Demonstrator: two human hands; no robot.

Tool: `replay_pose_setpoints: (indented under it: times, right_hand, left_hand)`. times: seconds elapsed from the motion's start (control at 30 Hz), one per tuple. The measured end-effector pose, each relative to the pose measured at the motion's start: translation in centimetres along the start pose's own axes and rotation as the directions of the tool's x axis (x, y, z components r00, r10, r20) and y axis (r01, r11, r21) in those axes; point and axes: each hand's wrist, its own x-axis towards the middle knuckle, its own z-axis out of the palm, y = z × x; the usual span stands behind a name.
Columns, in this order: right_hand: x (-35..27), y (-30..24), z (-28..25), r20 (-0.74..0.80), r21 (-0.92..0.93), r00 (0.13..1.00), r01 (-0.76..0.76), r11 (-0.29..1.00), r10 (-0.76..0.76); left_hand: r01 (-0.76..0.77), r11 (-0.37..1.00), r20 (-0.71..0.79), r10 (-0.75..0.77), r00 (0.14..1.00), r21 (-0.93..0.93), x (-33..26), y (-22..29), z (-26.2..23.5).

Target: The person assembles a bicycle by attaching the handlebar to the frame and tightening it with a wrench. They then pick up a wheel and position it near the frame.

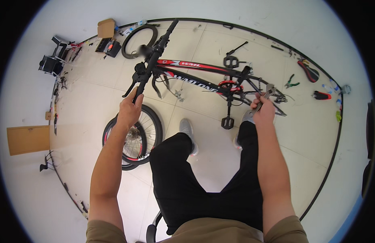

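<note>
A black and red bicycle frame (pixel 199 83) stretches across in front of me without its wheels. At its left end is the black handlebar (pixel 148 69), turned roughly lengthwise away from me. My left hand (pixel 130 110) is closed around the handlebar's near grip, below the brake lever (pixel 130 90). My right hand (pixel 263 109) is closed on a grey metal wrench (pixel 270 90), apparently adjustable, its head pointing up past the fingers. That hand is over the rear end of the frame. Between my hands are the red chainring (pixel 230 86) and the near pedal (pixel 228 122).
Two wheels (pixel 155 125) lie overlapped on the floor at left; another tire (pixel 126 47) lies farther off. Green-handled pliers (pixel 292 82), a saddle (pixel 308 71) and bottles (pixel 328 89) are at right. An open cardboard box (pixel 106 29) and a black chair (pixel 54 62) are far left.
</note>
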Motion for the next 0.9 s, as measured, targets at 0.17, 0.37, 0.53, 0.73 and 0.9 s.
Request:
replay_pose_setpoints:
  times: [0.17,0.37,0.53,0.73,0.9]
  right_hand:
    - [-5.8,-1.3,-1.0,0.043,0.010,0.999,-0.029,1.000,0.029]
    - [-8.8,-2.2,-3.4,0.117,0.148,0.992,-0.069,0.987,0.052]
    - [-10.6,-2.4,-4.1,0.208,0.151,0.978,-0.065,0.986,0.032]
    - [-13.3,-4.2,-4.7,0.164,0.045,0.986,-0.007,0.999,-0.001]
    - [-15.4,-5.2,-4.5,0.096,0.009,0.995,0.004,1.000,-0.005]
  left_hand:
    - [-0.080,0.997,-0.041,0.081,0.996,0.025,-0.4,-0.4,0.2]
    - [-0.076,0.996,-0.050,0.079,0.996,0.053,-0.2,0.0,0.8]
    - [-0.040,0.997,-0.019,0.041,0.999,0.062,0.3,-1.0,1.2]
    - [-0.036,0.999,-0.009,0.037,0.999,0.037,-0.4,-0.3,1.1]
    - [-0.033,0.998,-0.009,0.034,0.999,0.057,-0.4,-0.7,1.1]
